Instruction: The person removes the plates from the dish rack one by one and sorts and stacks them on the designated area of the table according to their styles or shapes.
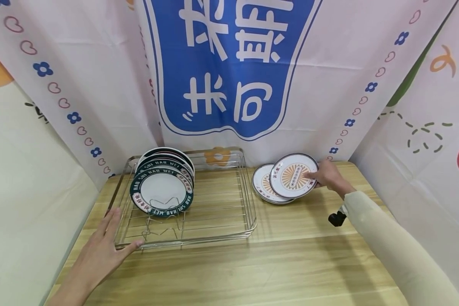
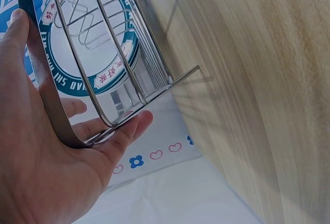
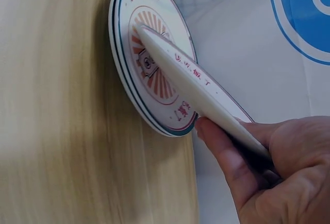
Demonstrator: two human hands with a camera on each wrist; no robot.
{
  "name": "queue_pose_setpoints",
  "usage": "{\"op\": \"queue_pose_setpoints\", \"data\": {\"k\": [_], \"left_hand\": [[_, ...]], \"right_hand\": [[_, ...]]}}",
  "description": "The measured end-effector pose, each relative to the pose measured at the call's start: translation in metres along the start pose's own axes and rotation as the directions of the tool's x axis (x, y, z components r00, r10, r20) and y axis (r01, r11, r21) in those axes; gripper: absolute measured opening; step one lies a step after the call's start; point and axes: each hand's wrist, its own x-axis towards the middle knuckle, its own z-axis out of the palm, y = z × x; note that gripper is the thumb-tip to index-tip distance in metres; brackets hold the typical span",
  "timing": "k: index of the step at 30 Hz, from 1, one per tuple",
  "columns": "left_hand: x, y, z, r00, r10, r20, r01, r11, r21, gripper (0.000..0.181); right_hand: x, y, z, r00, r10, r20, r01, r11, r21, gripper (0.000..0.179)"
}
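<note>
My left hand [image 1: 101,250] holds the front left corner of a silver wire dish rack [image 1: 214,238]. In the left wrist view, the thumb lies against the rack's flat metal band and the other fingers reach around its wires. Several green-rimmed plates [image 1: 162,191] stand tilted in the rack's left part. At the right, my right hand [image 1: 327,175] grips the edge of a white plate [image 1: 290,180] with an orange sunburst, thumb on its face and fingers beneath. That plate is tilted above a small stack of matching plates [image 3: 165,87] lying on the table; its far edge overlaps them.
A light wooden table [image 1: 260,272] carries the rack and the plates. Behind it hangs a white cloth [image 1: 329,76] with a blue printed sign [image 1: 233,85]. White printed cloth also borders the left and right sides. A black object [image 1: 336,219] is at the right wrist.
</note>
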Motion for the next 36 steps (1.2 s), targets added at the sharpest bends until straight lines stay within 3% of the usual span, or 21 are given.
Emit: {"op": "queue_pose_setpoints", "data": {"k": [5,13,24,36], "left_hand": [[0.0,0.001,-0.001,1.0,-0.002,0.011,0.002,1.0,0.0,0.114],[0.0,-0.001,0.0,1.0,-0.002,0.006,0.002,1.0,0.002,0.114],[-0.001,0.0,0.001,1.0,0.005,-0.024,-0.005,1.0,0.005,0.113],[0.0,0.0,0.0,1.0,-0.016,0.02,0.016,1.0,-0.006,0.113]], "right_hand": [[0.005,0.014,0.011,1.0,-0.007,-0.009,0.007,1.0,0.004,0.048],[0.007,0.019,0.023,0.998,0.059,-0.011,-0.06,0.993,-0.1,0.037],[0.011,0.019,0.035,0.999,0.021,-0.039,-0.027,0.986,-0.165,0.041],[0.008,0.019,0.053,1.0,-0.003,0.008,0.005,0.988,-0.157,0.043]]}}
